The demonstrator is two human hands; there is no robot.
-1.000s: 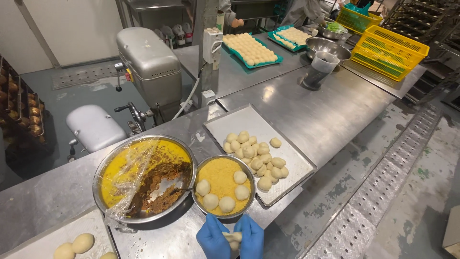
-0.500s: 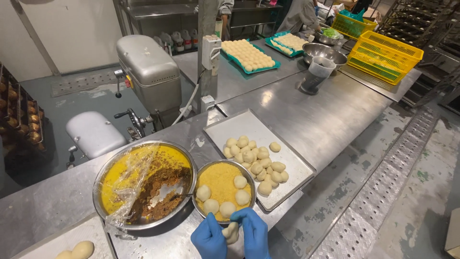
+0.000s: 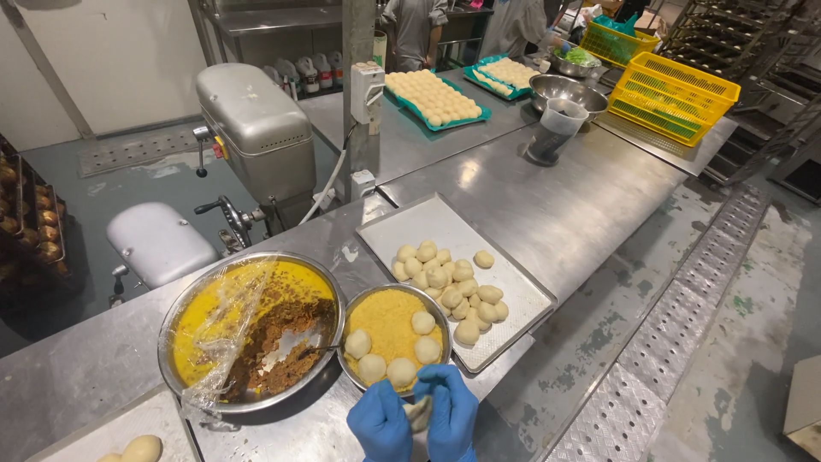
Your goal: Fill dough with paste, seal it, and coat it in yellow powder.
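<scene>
Steel worktops (image 3: 564,214) run through this bakery kitchen, and you stand at the near edge looking down. At far left, a corner tray (image 3: 103,432) shows a dough ball, where a second ago two or three showed; your view has shifted. Next comes the large bowl (image 3: 171,316) of yellow and brown filling, with crumpled cling film (image 3: 218,338) draped over its left side. Right of it sits the smaller bowl (image 3: 436,308) of yellow crumbs with four dough balls (image 3: 424,323) resting in it, as before. Below it, your left hand (image 3: 380,423) and right hand (image 3: 451,415), both in blue gloves, have risen slightly toward that bowl, fingers pinched together around a pale dough piece (image 3: 419,412) held between them. So the shaping goes on, with none added to the crumbs. Further right, the perforated tray (image 3: 428,227) holds a cluster of plain dough balls (image 3: 453,287).
</scene>
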